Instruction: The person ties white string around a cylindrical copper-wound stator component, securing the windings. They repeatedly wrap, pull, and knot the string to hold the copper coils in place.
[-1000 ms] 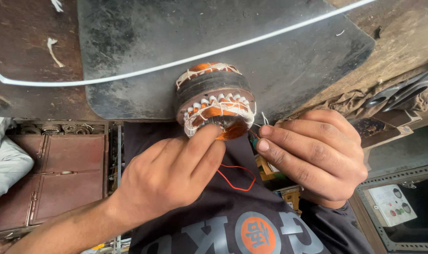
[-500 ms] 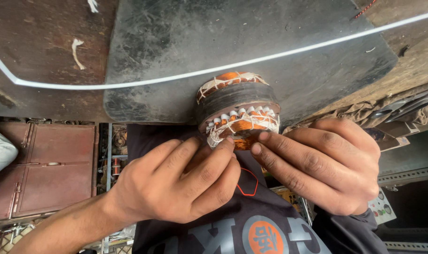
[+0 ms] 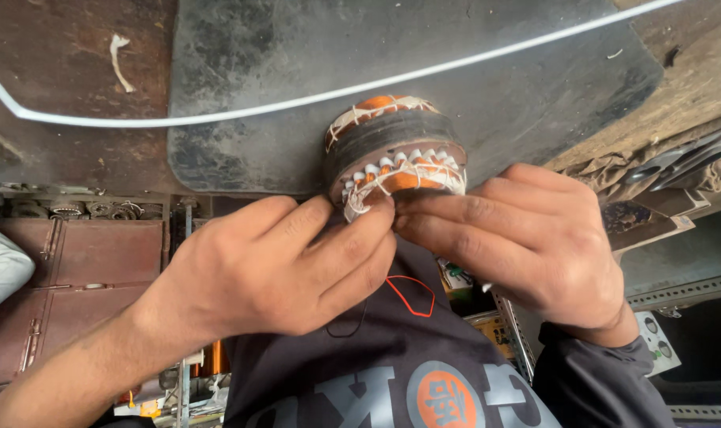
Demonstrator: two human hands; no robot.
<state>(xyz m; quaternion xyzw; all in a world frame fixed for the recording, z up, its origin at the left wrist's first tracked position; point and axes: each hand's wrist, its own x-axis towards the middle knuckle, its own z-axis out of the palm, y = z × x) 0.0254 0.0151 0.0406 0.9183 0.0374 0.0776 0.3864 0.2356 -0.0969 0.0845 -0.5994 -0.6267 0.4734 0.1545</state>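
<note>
Motor coil (image 3: 396,154) sits at the near edge of the dark mat (image 3: 297,87). Left hand (image 3: 273,269) and right hand (image 3: 519,238) pinch the white string (image 3: 360,202) with curled fingers. Pulling too hard could snap it or drag the coil off.

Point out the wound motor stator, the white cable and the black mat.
wound motor stator (image 3: 396,150): head view, dark middle band.
white cable (image 3: 242,111): head view, stretch crossing the mat.
black mat (image 3: 297,55): head view, bare upper surface.

Bare dark mat (image 3: 281,103) beyond hands-crowded motor stator (image 3: 392,150).
</note>
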